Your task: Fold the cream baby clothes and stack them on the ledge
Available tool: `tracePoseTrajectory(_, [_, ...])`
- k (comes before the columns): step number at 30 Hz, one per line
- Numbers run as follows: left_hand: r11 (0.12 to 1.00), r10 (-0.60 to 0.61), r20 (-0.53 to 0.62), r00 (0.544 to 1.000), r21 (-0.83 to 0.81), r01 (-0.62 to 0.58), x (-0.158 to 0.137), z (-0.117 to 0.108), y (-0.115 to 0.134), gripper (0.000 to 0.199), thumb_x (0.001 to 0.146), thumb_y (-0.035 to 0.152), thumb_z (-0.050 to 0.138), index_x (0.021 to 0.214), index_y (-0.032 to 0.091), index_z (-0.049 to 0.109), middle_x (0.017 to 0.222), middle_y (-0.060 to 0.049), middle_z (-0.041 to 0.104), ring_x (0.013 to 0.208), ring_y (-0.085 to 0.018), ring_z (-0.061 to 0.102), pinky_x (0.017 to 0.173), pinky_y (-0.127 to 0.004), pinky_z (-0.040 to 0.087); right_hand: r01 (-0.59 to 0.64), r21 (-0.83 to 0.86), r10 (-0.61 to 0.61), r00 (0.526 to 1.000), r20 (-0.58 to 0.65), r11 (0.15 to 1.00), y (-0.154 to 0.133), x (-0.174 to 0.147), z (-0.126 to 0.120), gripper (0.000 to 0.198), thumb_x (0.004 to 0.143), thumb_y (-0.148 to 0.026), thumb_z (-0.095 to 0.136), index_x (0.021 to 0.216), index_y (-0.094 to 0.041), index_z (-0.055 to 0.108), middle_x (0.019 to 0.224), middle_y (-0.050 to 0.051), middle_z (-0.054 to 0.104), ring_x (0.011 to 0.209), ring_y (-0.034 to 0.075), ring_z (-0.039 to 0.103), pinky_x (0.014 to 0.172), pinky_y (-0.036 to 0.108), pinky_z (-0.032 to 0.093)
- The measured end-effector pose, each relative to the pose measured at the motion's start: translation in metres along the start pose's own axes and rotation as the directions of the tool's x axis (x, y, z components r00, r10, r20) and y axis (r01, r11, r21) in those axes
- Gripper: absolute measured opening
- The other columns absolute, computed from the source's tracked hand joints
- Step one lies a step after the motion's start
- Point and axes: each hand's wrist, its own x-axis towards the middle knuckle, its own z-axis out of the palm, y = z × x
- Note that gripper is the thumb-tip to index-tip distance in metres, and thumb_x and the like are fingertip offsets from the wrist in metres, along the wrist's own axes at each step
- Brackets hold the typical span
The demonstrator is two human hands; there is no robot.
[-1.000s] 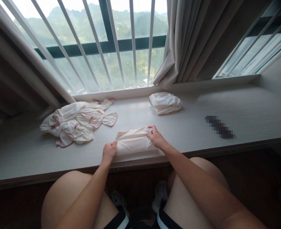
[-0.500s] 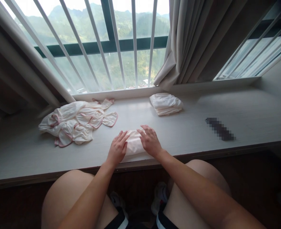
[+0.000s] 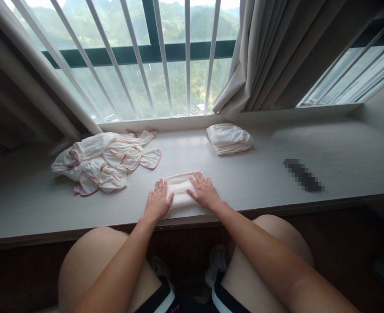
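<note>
A folded white cloth garment (image 3: 180,189) lies flat near the front edge of the sill, its exact kind not shown. My left hand (image 3: 158,201) rests on its left side, fingers stretched out and pointing away from me. On its right part lies my right hand (image 3: 204,190), palm down with the fingers spread. Behind and to the right stands a stack of folded white clothes (image 3: 229,139). To the left is a loose heap of cream clothes with pink trim (image 3: 107,161).
The pale window sill (image 3: 263,174) runs across the view, and its front edge lies just above my knees. A blurred-out dark object (image 3: 303,174) is on the right. White window bars (image 3: 187,65) and grey curtains (image 3: 260,56) stand at the back.
My hands have come down flat onto the folded garment, which now looks flatter and squarer. The view has tilted slightly downward.
</note>
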Motion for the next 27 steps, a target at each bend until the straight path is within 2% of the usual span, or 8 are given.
tracePoseTrajectory(8, [0.999,-0.016,0.017,1.000,-0.048,0.017,0.000,0.000,-0.003,0.073,0.102,0.051,0.032,0.165,0.016,0.019,0.170,-0.016,0.007,0.159,-0.030,0.008,0.124,-0.059,0.016,0.005,0.007,-0.005,1.000,-0.012,1.000,-0.001,0.001,0.001,0.065,0.101,-0.057,0.045,0.156,-0.022,0.042,0.166,0.013,0.027,0.156,0.031,0.018,0.123,0.055,0.018])
tracePoseTrajectory(11, [0.997,-0.017,-0.020,1.000,-0.069,0.016,-0.004,0.002,-0.003,0.071,0.102,0.050,0.033,0.164,0.016,0.022,0.170,-0.017,0.008,0.158,-0.030,0.009,0.123,-0.059,0.016,-0.006,0.027,0.010,0.988,-0.153,1.000,-0.014,-0.010,-0.012,0.054,0.101,-0.048,0.049,0.147,-0.020,0.052,0.160,0.014,0.038,0.152,0.031,0.027,0.123,0.058,0.014])
tracePoseTrajectory(14, [0.998,-0.026,-0.054,0.998,-0.062,0.023,-0.010,0.003,0.001,0.069,0.102,0.047,0.034,0.163,0.015,0.025,0.169,-0.018,0.010,0.158,-0.031,0.012,0.122,-0.061,0.018,0.019,0.142,0.023,0.956,-0.292,0.990,-0.036,-0.030,-0.025,0.034,0.100,-0.039,0.049,0.119,-0.020,0.068,0.132,0.014,0.063,0.131,0.028,0.050,0.115,0.048,0.031])
tracePoseTrajectory(17, [0.998,-0.066,-0.051,0.997,-0.024,0.064,-0.015,0.003,0.006,0.070,0.102,0.047,0.033,0.163,0.014,0.024,0.170,-0.016,0.009,0.158,-0.030,0.012,0.122,-0.062,0.018,-0.004,0.443,0.091,0.980,-0.177,0.896,-0.061,-0.053,-0.023,0.038,0.099,-0.044,0.047,0.078,-0.019,0.066,0.082,0.008,0.068,0.085,0.022,0.064,0.086,0.035,0.049])
tracePoseTrajectory(19, [0.996,-0.089,-0.045,0.995,0.005,0.090,-0.017,0.003,0.009,0.071,0.102,0.046,0.032,0.164,0.013,0.022,0.170,-0.014,0.008,0.158,-0.029,0.011,0.122,-0.062,0.017,-0.162,0.698,0.175,0.983,0.053,0.697,-0.075,-0.065,-0.012,0.043,0.097,-0.051,0.050,0.071,-0.018,0.061,0.068,0.005,0.064,0.064,0.018,0.062,0.067,0.030,0.050])
tracePoseTrajectory(22, [0.995,-0.100,-0.044,0.994,0.026,0.101,-0.018,0.004,0.010,0.070,0.103,0.046,0.027,0.164,0.013,0.021,0.171,-0.013,0.007,0.158,-0.028,0.010,0.123,-0.061,0.019,-0.483,0.854,0.258,0.865,0.431,0.192,-0.088,-0.073,0.005,0.035,0.094,-0.050,0.055,0.089,-0.016,0.060,0.072,0.006,0.068,0.057,0.020,0.067,0.053,0.028,0.051])
tracePoseTrajectory(24, [0.994,-0.110,-0.048,0.993,0.022,0.112,-0.019,0.006,0.011,0.068,0.103,0.045,0.024,0.164,0.014,0.022,0.171,-0.012,0.008,0.158,-0.028,0.011,0.122,-0.061,0.021,-0.531,0.841,0.303,0.789,0.535,-0.104,-0.093,-0.074,0.010,0.031,0.097,-0.045,0.053,0.099,-0.014,0.057,0.077,0.010,0.071,0.065,0.024,0.073,0.058,0.031,0.057])
tracePoseTrajectory(27, [0.992,-0.121,-0.060,0.991,0.027,0.123,-0.022,0.010,0.013,0.067,0.103,0.044,0.024,0.163,0.014,0.024,0.171,-0.013,0.008,0.158,-0.028,0.013,0.121,-0.062,0.022,-0.441,0.815,0.344,0.751,0.564,-0.375,-0.097,-0.068,0.007,0.031,0.101,-0.042,0.048,0.108,-0.013,0.053,0.087,0.015,0.074,0.078,0.025,0.076,0.072,0.036,0.062])
